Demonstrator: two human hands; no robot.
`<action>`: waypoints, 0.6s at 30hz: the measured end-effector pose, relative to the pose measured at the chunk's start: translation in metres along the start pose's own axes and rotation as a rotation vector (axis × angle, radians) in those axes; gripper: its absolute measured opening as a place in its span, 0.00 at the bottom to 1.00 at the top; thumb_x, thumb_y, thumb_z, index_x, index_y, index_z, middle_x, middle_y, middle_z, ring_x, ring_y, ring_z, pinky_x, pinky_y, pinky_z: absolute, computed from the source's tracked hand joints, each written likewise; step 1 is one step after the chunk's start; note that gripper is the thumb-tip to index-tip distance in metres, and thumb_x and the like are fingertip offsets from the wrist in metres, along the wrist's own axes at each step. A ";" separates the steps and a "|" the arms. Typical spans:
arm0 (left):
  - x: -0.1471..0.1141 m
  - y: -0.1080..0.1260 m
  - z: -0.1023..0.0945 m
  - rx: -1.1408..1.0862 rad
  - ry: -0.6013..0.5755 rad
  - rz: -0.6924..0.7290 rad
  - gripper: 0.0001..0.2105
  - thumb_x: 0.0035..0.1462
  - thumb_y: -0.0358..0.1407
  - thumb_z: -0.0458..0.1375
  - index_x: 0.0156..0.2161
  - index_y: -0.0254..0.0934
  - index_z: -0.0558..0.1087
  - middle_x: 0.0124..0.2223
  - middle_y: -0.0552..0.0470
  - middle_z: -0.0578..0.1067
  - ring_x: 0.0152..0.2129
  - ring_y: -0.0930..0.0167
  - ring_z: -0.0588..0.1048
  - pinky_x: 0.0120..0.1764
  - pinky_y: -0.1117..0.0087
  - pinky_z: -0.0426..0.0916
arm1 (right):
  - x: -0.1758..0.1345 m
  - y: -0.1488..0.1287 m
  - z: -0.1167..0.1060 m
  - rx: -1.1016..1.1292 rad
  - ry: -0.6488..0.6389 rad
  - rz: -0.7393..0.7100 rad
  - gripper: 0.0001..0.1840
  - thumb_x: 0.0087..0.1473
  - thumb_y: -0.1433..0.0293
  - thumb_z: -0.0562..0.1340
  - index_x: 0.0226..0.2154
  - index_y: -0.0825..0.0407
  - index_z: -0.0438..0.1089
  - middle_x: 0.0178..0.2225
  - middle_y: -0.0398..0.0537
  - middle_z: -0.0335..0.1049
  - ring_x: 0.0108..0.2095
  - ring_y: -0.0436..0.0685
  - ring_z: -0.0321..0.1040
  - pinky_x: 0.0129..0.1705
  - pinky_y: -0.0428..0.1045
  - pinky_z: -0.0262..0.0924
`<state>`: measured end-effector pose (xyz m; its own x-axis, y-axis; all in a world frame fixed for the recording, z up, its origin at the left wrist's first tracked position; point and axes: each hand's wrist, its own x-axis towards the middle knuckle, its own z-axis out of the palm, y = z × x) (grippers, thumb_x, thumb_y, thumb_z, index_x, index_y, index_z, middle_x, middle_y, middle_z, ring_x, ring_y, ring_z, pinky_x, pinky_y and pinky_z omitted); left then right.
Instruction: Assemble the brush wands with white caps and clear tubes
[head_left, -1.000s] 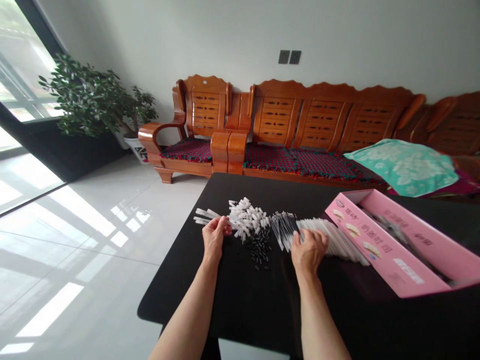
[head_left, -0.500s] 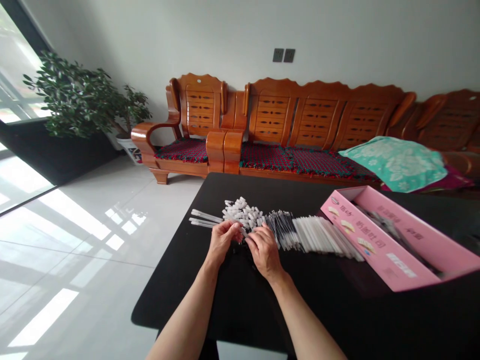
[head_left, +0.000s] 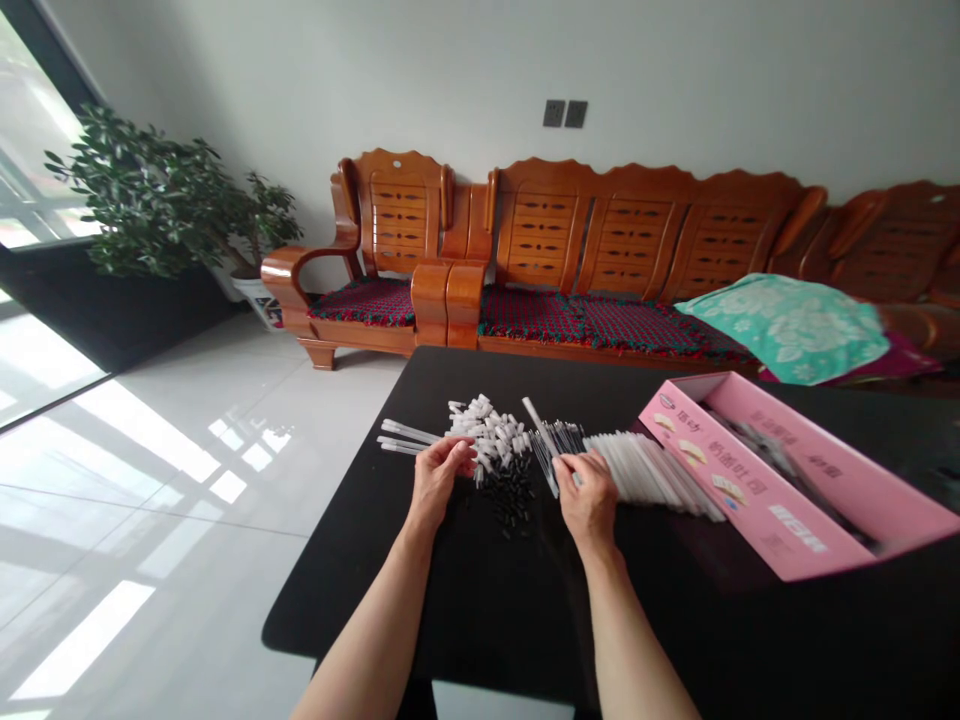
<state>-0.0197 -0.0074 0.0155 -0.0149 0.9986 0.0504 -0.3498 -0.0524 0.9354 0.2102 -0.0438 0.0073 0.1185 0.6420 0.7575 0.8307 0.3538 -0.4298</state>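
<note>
- The left forearm reaches forward and inward over the black table [head_left: 465, 600]; the left hand [head_left: 433, 480] is bent, its thumb and forefinger brought together beside the pile of white caps [head_left: 487, 425]. Whether anything is pinched there, I cannot tell.
- The right forearm angles forward and to the left; the right hand [head_left: 591, 497] is curled, grasping a white tube [head_left: 537, 422] by its near part between thumb and fingers.
- The tube is above the dark thin rods [head_left: 566, 437]; its long axis slants, the free end pointing away from the person and leftward.
- Just beyond the right hand, loose white tubes [head_left: 652, 475] lie side by side, long axes running from far left to near right.
- Left of the left hand, a few pale sticks [head_left: 405, 432] point roughly left to right.
- Small black pieces [head_left: 511, 500] lie between the hands.
</note>
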 end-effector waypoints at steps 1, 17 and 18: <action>0.000 -0.001 0.000 -0.017 -0.009 0.003 0.20 0.49 0.46 0.66 0.41 0.31 0.79 0.32 0.47 0.78 0.25 0.72 0.75 0.30 0.72 0.72 | 0.000 -0.006 0.004 0.041 -0.054 -0.033 0.09 0.61 0.68 0.58 0.31 0.51 0.72 0.29 0.48 0.73 0.34 0.58 0.67 0.55 0.61 0.58; -0.005 0.000 0.006 -0.102 -0.198 -0.064 0.15 0.51 0.43 0.66 0.39 0.32 0.79 0.29 0.52 0.75 0.21 0.76 0.70 0.29 0.73 0.69 | 0.000 -0.061 0.021 0.301 -0.378 -0.112 0.15 0.64 0.70 0.53 0.29 0.50 0.71 0.25 0.44 0.69 0.30 0.55 0.67 0.53 0.57 0.61; -0.005 -0.001 0.006 -0.107 -0.193 -0.061 0.15 0.51 0.43 0.66 0.37 0.32 0.79 0.28 0.52 0.75 0.21 0.76 0.70 0.29 0.73 0.68 | 0.000 -0.062 0.021 0.313 -0.384 -0.108 0.16 0.64 0.70 0.52 0.29 0.50 0.70 0.25 0.44 0.69 0.30 0.55 0.67 0.53 0.56 0.61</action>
<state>-0.0135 -0.0119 0.0168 0.1850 0.9802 0.0704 -0.4425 0.0191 0.8966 0.1473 -0.0509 0.0236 -0.2162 0.7734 0.5959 0.6175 0.5811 -0.5302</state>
